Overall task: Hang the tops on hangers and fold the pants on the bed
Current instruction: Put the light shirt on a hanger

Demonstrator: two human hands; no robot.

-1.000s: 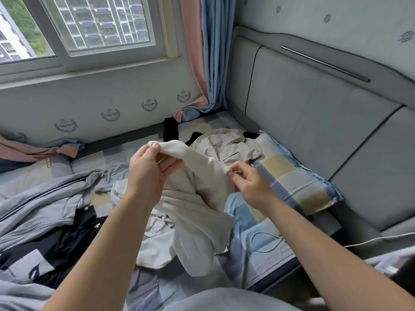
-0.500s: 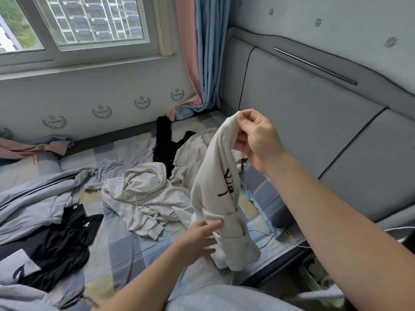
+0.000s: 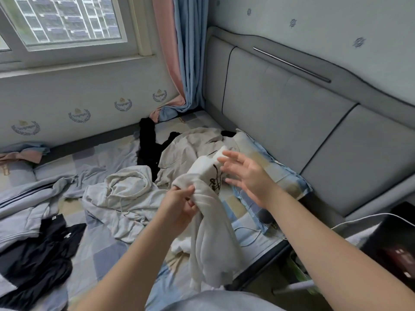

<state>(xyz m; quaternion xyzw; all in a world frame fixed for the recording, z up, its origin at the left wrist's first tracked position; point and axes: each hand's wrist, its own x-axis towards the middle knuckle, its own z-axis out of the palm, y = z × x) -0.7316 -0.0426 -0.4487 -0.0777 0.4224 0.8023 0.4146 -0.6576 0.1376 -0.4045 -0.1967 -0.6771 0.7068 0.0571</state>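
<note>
The right hand [image 3: 244,178] has let go and now spreads wide beside the cream top [image 3: 208,212]. The left hand [image 3: 179,205] grips its bunched fabric; black print beside the right hand's fingers is unreadable.

Right hand [image 3: 243,176]: fingers motion-blurred, contact with cream garment [image 3: 208,212] unclear. Black print [image 3: 215,181] on garment: creased, unreadable. Left hand [image 3: 179,206]: fingertips buried in garment folds. Garment type, top or pants, cannot tell. Black clothing [image 3: 33,263]: cut off at left edge. Grey zip jacket [image 3: 22,205]: cut off at left edge. Dark device [image 3: 395,248]: cut by right edge, screen content illegible. Black garment [image 3: 148,149]: partly hidden under beige one [image 3: 190,149].
</note>
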